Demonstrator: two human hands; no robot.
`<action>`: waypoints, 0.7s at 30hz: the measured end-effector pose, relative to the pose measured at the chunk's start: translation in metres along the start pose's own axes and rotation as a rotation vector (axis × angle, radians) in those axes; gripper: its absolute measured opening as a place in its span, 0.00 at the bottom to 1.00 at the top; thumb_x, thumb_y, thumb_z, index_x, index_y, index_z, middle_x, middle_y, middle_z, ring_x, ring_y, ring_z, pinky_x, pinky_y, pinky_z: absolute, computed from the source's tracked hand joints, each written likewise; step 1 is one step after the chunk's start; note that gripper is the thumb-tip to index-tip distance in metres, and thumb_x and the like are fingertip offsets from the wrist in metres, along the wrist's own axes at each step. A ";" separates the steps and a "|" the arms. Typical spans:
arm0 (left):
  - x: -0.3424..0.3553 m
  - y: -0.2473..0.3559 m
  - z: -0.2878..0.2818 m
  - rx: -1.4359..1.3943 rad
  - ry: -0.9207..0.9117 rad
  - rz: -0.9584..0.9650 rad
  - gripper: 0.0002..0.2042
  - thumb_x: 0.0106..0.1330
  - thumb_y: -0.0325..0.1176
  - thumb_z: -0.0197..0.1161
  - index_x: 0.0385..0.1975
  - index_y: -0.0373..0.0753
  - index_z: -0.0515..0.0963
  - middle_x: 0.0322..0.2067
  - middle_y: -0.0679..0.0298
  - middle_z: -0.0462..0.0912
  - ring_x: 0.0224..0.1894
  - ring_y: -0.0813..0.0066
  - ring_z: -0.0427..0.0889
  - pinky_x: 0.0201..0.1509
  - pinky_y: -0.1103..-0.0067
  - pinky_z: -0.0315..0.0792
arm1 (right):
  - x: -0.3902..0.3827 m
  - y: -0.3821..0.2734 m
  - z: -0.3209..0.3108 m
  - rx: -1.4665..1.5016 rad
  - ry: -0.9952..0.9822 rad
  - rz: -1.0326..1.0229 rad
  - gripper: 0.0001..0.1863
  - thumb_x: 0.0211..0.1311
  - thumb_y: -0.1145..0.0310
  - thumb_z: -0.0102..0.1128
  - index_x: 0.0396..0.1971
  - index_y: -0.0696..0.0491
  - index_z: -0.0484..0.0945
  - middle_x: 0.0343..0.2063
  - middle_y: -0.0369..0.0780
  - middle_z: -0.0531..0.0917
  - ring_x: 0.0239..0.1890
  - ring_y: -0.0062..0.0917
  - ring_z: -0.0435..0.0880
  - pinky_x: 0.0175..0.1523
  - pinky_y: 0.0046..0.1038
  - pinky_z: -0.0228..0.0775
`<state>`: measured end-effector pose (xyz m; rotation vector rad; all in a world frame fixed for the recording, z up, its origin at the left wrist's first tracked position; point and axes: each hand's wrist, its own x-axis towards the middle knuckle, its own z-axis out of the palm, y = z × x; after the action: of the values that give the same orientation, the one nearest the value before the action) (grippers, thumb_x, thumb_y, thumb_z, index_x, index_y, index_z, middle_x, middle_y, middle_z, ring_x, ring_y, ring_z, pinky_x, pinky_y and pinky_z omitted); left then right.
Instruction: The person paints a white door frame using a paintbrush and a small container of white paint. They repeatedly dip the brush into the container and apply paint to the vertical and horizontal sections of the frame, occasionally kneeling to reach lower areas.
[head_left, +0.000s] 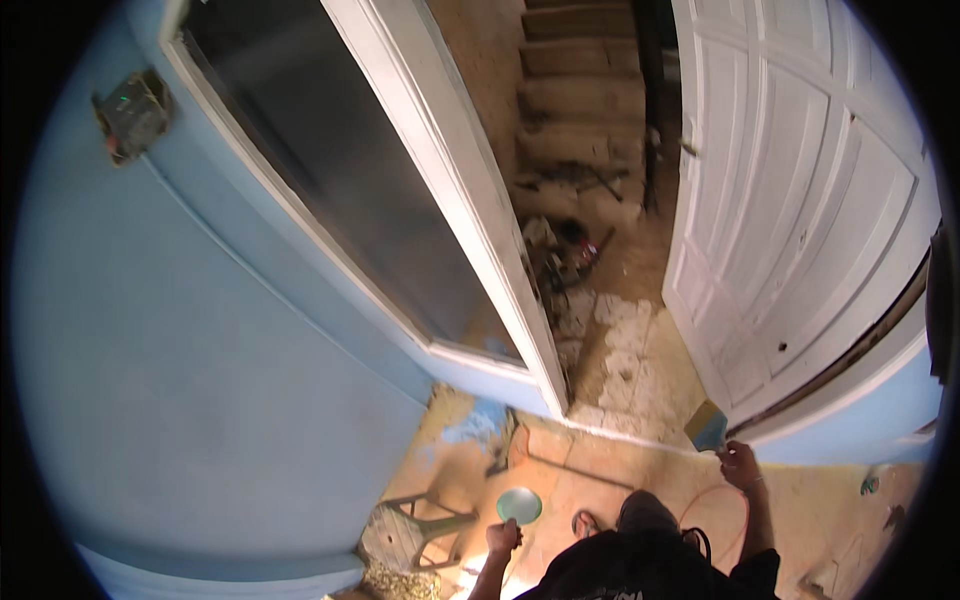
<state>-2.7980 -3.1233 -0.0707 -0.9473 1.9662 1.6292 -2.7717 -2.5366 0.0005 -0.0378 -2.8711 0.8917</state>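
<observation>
My right hand (741,466) is closed round the handle of a wide paintbrush (707,428), held out to the right near the bottom of the white door. Its bristles are pale yellowish, with blue nearer the handle. In front of my body, my left hand (503,537) is closed on the near edge of a round, pale green container (519,505). How deep this container is, I cannot tell from above. Light blue wall (200,380) fills the left side, and a blue strip of wall (860,420) runs below the white panelled door (790,210).
A wooden stool (400,537) lies on its side at lower left. Blue paint (475,422) marks the floor by the white window frame (440,160). Through the doorway are stairs (582,100) and a heap of clutter (565,255). A thin red hose or cord (715,490) curves over the floor.
</observation>
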 end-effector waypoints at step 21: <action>0.057 0.052 0.152 0.322 0.126 -0.168 0.24 0.68 0.50 0.60 0.19 0.35 0.84 0.16 0.60 0.84 0.18 0.71 0.83 0.27 0.73 0.79 | 0.116 0.057 0.058 0.396 -0.518 0.120 0.12 0.72 0.62 0.57 0.39 0.57 0.78 0.18 0.43 0.78 0.17 0.30 0.79 0.24 0.33 0.71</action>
<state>-2.8903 -2.9853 -0.1088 -1.0723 2.0864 1.1432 -2.8957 -2.5146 -0.0656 0.0739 -3.0943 1.6997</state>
